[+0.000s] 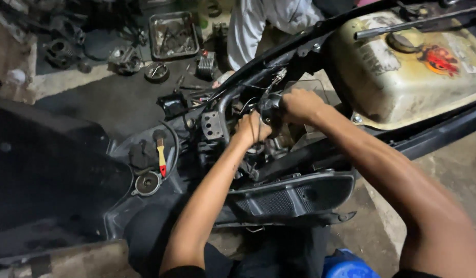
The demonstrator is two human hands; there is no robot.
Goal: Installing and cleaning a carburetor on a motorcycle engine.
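Black round part [270, 109] gripped between both hands, right hand [300, 105] behind it, left hand [252, 128] clenched just below.

dim workshop, stained concrete floor [382, 221], metal parts tray [173, 35] and engine parts [63, 51] scattered on the ground.

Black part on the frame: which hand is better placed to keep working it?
Probably the right hand: it wraps the black part from above. The left hand sits just below, seemingly bracing it.
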